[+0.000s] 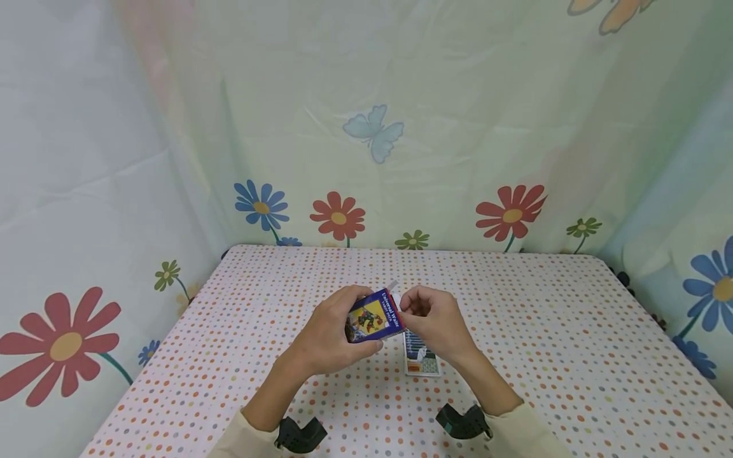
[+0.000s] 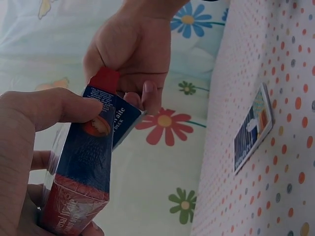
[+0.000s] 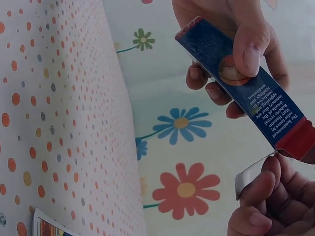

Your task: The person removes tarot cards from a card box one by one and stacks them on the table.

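My left hand [image 1: 328, 336] grips a small dark-blue tarot card box [image 1: 375, 321] with a yellow picture on its front, holding it tilted above the table. In the right wrist view, the left thumb lies across the box's narrow printed side [image 3: 258, 103]. At the box's end, my right hand [image 1: 439, 323] pinches the lid flap [image 3: 250, 178] between thumb and finger. The flap stands folded out, and a red side tab [image 2: 104, 80] sticks up beside it. Whether anything is inside the box is hidden. Tarot cards [image 1: 422, 364] lie face up on the table below the right hand.
A polka-dot cloth covers the table [image 1: 515, 331]. Around its back and sides hangs a pale curtain [image 1: 435, 127] printed with flowers and butterflies. Dark wrist mounts [image 1: 300, 436] sit on both forearms.
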`<state>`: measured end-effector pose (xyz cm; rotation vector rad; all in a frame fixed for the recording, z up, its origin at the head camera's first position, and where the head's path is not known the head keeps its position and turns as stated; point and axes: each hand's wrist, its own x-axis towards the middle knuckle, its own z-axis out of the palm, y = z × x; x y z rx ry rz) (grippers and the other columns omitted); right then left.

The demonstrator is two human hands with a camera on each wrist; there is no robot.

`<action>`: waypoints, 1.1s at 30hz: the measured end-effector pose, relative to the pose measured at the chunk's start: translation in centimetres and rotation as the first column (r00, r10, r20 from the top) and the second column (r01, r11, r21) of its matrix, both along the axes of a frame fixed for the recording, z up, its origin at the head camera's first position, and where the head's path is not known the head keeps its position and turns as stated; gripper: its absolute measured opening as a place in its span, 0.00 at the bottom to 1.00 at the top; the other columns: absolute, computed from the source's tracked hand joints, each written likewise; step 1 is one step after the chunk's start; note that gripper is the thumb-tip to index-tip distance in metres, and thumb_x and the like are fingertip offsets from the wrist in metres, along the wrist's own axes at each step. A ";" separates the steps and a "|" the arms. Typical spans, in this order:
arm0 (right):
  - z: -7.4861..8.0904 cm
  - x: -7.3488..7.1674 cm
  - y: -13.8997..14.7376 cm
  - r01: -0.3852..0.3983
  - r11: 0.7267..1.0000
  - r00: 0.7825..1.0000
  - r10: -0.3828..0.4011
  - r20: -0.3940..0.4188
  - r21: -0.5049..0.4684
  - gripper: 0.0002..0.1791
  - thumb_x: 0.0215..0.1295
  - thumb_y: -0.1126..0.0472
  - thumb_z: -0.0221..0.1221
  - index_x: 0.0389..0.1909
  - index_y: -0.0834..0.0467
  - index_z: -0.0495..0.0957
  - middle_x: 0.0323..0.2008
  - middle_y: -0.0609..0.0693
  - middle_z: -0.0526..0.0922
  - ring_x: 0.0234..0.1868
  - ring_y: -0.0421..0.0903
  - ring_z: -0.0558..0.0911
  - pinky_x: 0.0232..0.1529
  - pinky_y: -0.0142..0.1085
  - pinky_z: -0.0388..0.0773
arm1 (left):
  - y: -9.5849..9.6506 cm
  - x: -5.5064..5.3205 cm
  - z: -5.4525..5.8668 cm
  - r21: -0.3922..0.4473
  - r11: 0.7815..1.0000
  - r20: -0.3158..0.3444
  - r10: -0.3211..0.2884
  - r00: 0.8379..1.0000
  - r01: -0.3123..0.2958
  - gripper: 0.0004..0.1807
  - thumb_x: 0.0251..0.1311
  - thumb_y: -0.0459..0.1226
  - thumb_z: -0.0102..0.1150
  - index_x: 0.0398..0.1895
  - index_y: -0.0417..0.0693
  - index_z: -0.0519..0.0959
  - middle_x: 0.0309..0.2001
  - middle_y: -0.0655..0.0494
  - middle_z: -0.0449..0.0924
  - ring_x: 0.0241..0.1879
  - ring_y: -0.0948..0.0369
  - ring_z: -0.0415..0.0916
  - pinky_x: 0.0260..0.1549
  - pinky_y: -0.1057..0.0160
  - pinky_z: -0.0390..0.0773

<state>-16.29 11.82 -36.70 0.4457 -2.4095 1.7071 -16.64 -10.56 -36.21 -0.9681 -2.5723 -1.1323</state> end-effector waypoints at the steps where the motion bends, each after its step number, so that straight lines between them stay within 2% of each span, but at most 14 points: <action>1: 0.0 0.0 0.0 -0.005 1.000 1.000 0.005 0.005 0.003 0.06 0.63 0.74 0.63 0.31 0.63 0.77 0.23 0.51 0.76 0.24 0.43 0.73 0.26 0.31 0.73 | 0.0 0.0 -0.1 0.002 1.000 0.000 0.000 1.000 0.000 0.39 0.50 0.43 0.76 0.66 0.50 0.69 0.56 0.58 0.76 0.43 0.65 0.72 0.41 0.65 0.79; 5: 0.0 0.1 0.2 -0.026 1.000 0.999 0.026 0.041 0.003 0.05 0.66 0.71 0.62 0.31 0.64 0.76 0.23 0.51 0.76 0.22 0.42 0.72 0.25 0.32 0.72 | -0.1 -0.1 -0.2 0.007 1.000 -0.001 -0.004 1.000 0.004 0.39 0.50 0.44 0.76 0.66 0.50 0.70 0.57 0.58 0.76 0.44 0.65 0.72 0.41 0.64 0.79; 8: 0.0 0.1 0.4 -0.047 0.999 0.996 0.047 0.071 -0.001 0.05 0.68 0.69 0.61 0.32 0.64 0.76 0.23 0.53 0.78 0.23 0.43 0.74 0.25 0.33 0.75 | -0.1 0.0 -0.2 0.007 1.000 -0.005 -0.005 1.000 0.005 0.39 0.50 0.44 0.76 0.66 0.50 0.70 0.57 0.58 0.76 0.44 0.65 0.72 0.42 0.64 0.79; 12: 0.0 -0.1 0.8 -0.102 0.995 0.989 0.103 0.110 -0.014 0.05 0.70 0.67 0.59 0.35 0.66 0.77 0.29 0.55 0.83 0.29 0.45 0.83 0.31 0.37 0.84 | -0.3 0.0 -0.1 0.010 1.000 0.000 0.002 1.000 -0.002 0.39 0.50 0.44 0.76 0.66 0.51 0.70 0.58 0.58 0.75 0.45 0.66 0.72 0.42 0.64 0.79; 17: 0.2 -0.4 1.5 -0.151 0.985 0.972 0.163 0.170 -0.080 0.06 0.69 0.68 0.57 0.41 0.68 0.76 0.33 0.57 0.85 0.35 0.49 0.87 0.35 0.42 0.87 | -0.3 0.1 0.0 0.016 1.000 0.017 0.004 1.000 -0.004 0.39 0.50 0.43 0.76 0.66 0.51 0.69 0.59 0.58 0.75 0.45 0.66 0.72 0.42 0.64 0.79; 21: 0.4 -0.6 2.0 -0.159 0.981 0.967 0.178 0.180 -0.113 0.10 0.68 0.69 0.55 0.46 0.69 0.75 0.32 0.58 0.84 0.30 0.48 0.86 0.30 0.37 0.84 | -0.2 0.0 0.2 0.019 1.000 0.011 0.005 1.000 -0.005 0.39 0.50 0.43 0.76 0.67 0.51 0.69 0.59 0.58 0.74 0.46 0.65 0.72 0.43 0.64 0.79; 25: 0.5 -0.6 2.3 -0.164 0.979 0.966 0.185 0.180 -0.123 0.12 0.69 0.69 0.54 0.50 0.71 0.73 0.30 0.60 0.84 0.22 0.45 0.81 0.23 0.35 0.77 | -0.2 0.0 0.4 0.020 1.000 -0.004 0.015 1.000 -0.015 0.40 0.50 0.43 0.77 0.67 0.51 0.70 0.58 0.58 0.75 0.46 0.66 0.72 0.43 0.64 0.79; 33: 0.6 -0.8 2.6 -0.166 0.977 0.966 0.188 0.177 -0.131 0.13 0.69 0.71 0.54 0.51 0.72 0.71 0.28 0.61 0.82 0.22 0.48 0.80 0.21 0.36 0.77 | -0.3 0.0 0.5 0.015 1.000 -0.008 0.025 1.000 -0.025 0.39 0.49 0.44 0.77 0.66 0.51 0.70 0.57 0.59 0.76 0.45 0.66 0.72 0.42 0.65 0.79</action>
